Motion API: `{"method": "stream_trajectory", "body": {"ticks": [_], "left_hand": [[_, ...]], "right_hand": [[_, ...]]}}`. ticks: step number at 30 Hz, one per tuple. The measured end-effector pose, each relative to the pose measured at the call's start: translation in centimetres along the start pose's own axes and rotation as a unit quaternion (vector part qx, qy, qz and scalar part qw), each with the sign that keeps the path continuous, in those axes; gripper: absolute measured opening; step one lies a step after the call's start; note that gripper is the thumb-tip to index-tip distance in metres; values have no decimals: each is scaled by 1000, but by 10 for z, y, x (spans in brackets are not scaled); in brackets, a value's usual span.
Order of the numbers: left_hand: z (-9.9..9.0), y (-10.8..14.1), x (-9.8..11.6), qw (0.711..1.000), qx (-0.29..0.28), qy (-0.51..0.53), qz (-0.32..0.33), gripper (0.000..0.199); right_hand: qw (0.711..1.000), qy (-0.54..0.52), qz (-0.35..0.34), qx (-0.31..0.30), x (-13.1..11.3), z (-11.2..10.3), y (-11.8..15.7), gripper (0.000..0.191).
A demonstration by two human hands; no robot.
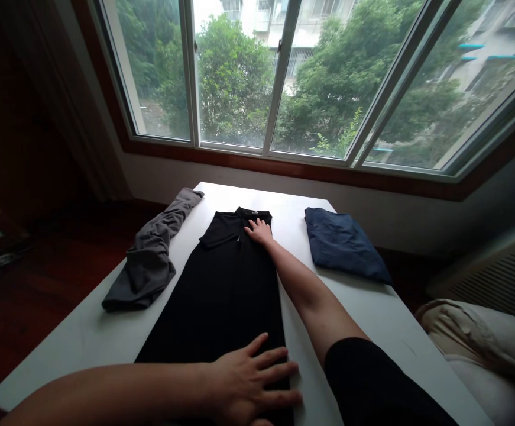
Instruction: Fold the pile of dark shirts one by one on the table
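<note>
Left of the black garment (235,290): dark red floor (62,278), then a grey garment (151,257) lying as a long crumpled strip on the white tabletop (97,337), well apart from the black one. Black garment itself: laid lengthwise on the tabletop, mostly flat, short flap (217,229) sticking out to the left at its far end, small light spot near its far edge. Left hand (248,378) over the near part of it, palm down, fingertips past its right edge. Left grip unclosed, fingers spread, nothing held; can't tell if the palm is pressing. Right hand (259,231) at its far end, near the right corner, fingers fanned on the fabric, grip loose, no pinch visible. Beyond the black garment: window (235,89) with trees outside. Right of it: black sleeve (376,384) on the right arm, and farther up that side a folded navy cloth (346,245) on the tabletop, apart from it. Farthest right of it, off the tabletop: beige and white fabric (483,337) below a slatted panel (501,272).
</note>
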State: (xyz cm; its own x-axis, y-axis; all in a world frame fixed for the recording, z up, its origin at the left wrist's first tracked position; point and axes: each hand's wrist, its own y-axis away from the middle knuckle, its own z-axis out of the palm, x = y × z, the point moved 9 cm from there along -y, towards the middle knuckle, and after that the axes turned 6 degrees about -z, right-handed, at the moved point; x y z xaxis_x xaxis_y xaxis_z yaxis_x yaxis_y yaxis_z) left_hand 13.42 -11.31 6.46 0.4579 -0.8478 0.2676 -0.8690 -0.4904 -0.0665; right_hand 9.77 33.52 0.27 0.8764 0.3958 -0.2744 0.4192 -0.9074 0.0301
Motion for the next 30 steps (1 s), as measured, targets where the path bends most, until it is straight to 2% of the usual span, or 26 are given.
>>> {"method": "stream_trajectory", "body": {"ticks": [4, 7, 9, 11, 12, 14, 16, 18, 19, 20, 22, 24, 25, 28, 30], "left_hand": [[12, -13, 7, 1000, 16, -17, 5, 63], [19, -21, 12, 1000, 28, -8, 4, 65], [15, -25, 9, 999, 45, 14, 3, 62], [-1, -26, -11, 996, 83, 32, -21, 51], [-14, -25, -30, 992, 113, 37, -49, 42], [-47, -14, -84, 971, 192, 36, -134, 24], [-84, 12, -156, 924, 286, 30, -252, 21], [-113, 45, -230, 864, 349, 10, -362, 22], [-121, 60, -266, 841, 354, -3, -410, 22], [-124, 71, -299, 827, 334, -8, -452, 21], [-122, 93, -359, 785, 285, 3, -550, 23], [-118, 102, -396, 765, 257, 10, -590, 26], [-114, 103, -408, 759, 245, 15, -603, 28], [-104, 98, -430, 754, 219, 29, -619, 34], [-99, 92, -437, 754, 211, 37, -621, 39]], "right_hand": [[999, 5, 26, 29, -11, -4, 13, 67], [999, 6, -29, 25, -26, -2, 28, 63], [998, -6, -59, 9, -30, -1, 39, 61], [998, -17, -62, 20, -30, -8, 52, 61], [997, -17, -65, 38, -31, -14, 59, 59], [992, -8, -92, 84, -42, -25, 80, 53], [982, 4, -153, 107, -66, -27, 107, 42], [970, 11, -227, 87, -98, -17, 142, 32], [960, 14, -270, 73, -116, -11, 162, 30], [945, 17, -322, 53, -136, -3, 185, 29], [895, 13, -446, 11, -179, 13, 235, 28], [844, 12, -536, 0, -216, 21, 280, 36], [840, 21, -542, 13, -229, 22, 293, 42], [858, 38, -513, 16, -259, 25, 313, 65], [861, 49, -506, -14, -273, 31, 323, 65]]}}
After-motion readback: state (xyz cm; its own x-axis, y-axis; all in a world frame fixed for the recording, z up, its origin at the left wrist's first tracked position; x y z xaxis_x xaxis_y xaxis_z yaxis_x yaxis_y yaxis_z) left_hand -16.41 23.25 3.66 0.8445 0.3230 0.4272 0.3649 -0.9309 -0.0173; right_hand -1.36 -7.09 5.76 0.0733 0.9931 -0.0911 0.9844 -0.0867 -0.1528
